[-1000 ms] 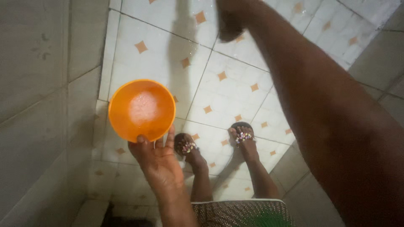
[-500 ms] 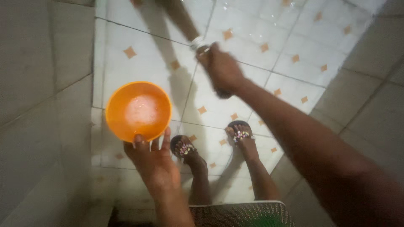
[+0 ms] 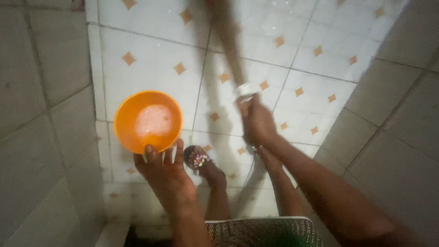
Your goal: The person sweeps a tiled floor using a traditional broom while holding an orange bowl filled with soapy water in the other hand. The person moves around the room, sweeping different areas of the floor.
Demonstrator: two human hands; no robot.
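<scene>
Orange bowl (image 3: 147,121), round, foamy water inside, left hand (image 3: 165,173) gripping rim.

White tiled floor (image 3: 151,50) with orange diamond insets, wet sheen, grey tiled walls (image 3: 32,91) left and right

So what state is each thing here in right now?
orange bowl: upright, foamy liquid inside, gripped at its near rim.
left hand: holding the bowl.
right hand: closed around the broom.
broom: blurred, slanting over the floor.
tiled floor: wet, glistening.
</scene>
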